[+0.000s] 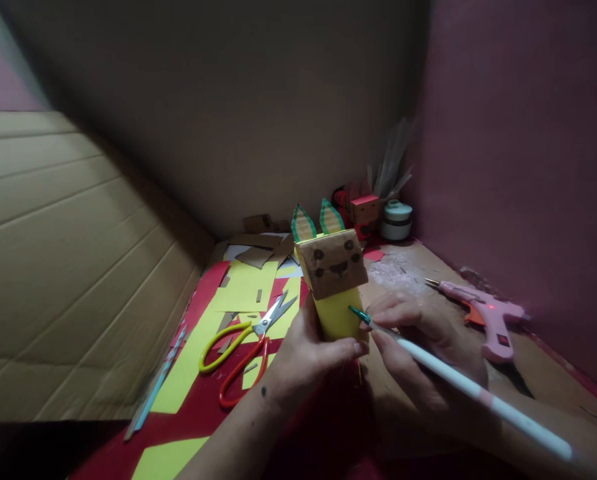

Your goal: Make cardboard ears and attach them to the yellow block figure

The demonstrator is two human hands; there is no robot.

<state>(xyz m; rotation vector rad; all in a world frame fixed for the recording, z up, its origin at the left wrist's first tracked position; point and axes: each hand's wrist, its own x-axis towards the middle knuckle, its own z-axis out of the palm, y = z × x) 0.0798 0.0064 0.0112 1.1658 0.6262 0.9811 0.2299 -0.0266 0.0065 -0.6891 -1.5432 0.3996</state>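
Observation:
My left hand [305, 353] is wrapped round the lower part of a cardboard animal figure [333, 267], holding it upright. The figure has a brown face with dark drawn eyes and mouth, two pointed ears edged in green, and a yellow paper body. In my right hand [423, 340] is a paintbrush [448, 377] with a long white handle, gripped near its front end. Its green-wet tip is at the yellow body, just below the face; whether it touches I cannot tell. Left of my left hand lie scissors [263, 327] with one yellow and one red handle, blades apart.
Yellow paper [245, 283] and cardboard scraps [258, 247] cover the left side. A pink glue gun [488, 310] with a lit red light lies on the right. At the back stand a lidded jar [396, 220] and a red box-shaped figure [363, 213]. A cardboard panel [68, 267] rises on the left.

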